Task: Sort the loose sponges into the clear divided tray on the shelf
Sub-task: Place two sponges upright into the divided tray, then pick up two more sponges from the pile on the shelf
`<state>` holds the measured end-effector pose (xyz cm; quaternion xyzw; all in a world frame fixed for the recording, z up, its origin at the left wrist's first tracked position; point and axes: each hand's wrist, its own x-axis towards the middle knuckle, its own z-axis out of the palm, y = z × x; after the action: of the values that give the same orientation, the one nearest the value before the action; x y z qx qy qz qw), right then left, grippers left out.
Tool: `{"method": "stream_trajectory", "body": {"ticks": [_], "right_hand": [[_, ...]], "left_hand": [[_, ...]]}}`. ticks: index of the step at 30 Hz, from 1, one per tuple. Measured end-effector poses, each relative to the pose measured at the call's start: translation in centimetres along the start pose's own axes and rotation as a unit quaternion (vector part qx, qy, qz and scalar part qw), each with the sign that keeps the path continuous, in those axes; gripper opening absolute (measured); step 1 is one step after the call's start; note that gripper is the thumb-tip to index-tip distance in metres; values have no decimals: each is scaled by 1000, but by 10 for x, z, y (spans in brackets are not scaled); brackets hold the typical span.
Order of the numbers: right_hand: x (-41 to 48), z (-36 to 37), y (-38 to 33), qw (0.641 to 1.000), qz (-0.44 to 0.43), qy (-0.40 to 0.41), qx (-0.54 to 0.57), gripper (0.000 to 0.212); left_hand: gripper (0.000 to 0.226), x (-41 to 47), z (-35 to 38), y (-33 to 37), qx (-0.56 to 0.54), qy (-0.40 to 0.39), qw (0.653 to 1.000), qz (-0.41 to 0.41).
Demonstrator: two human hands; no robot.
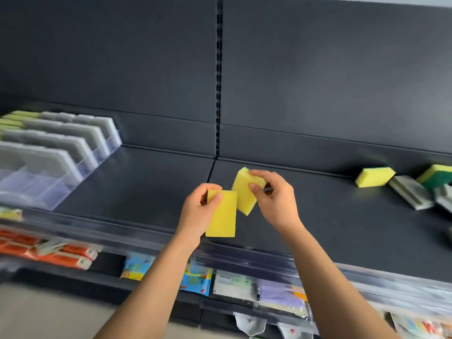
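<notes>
My left hand [195, 211] grips a yellow sponge [222, 216] held upright above the shelf's front edge. Beside it, my right hand [274, 199] holds a second yellow sponge [244, 192], tilted, its lower corner touching the first. The clear divided tray [49, 187] sits at the far left of the dark shelf, its rear slots filled with grey and yellow-green sponges standing on edge; the nearest compartments look bare. Loose sponges lie at the right: a yellow one [374, 176], a yellow-and-green one [437, 176] and grey ones [411, 192].
The dark shelf [146, 182] has a clear front rail [244, 255]. A slotted upright [219, 69] divides the back panel. The lower shelf carries orange packets [61, 255] and colourful flat packs [195, 280].
</notes>
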<state>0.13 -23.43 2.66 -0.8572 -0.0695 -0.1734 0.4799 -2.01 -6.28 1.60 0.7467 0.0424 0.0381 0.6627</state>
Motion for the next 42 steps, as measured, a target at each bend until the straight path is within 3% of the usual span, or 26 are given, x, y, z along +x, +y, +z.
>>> {"method": "stream_trajectory", "body": {"ticks": [15, 30, 42], "right_hand": [[-13, 221, -135, 994, -72, -72, 49, 25], [47, 377, -228, 973, -139, -159, 93, 26], [79, 479, -284, 961, -162, -209, 85, 26]], "left_hand": [[21, -6, -271, -30, 64, 64, 995, 42], [22, 49, -448, -33, 118, 151, 981, 37], [28, 92, -564, -42, 100, 149, 984, 10]]}}
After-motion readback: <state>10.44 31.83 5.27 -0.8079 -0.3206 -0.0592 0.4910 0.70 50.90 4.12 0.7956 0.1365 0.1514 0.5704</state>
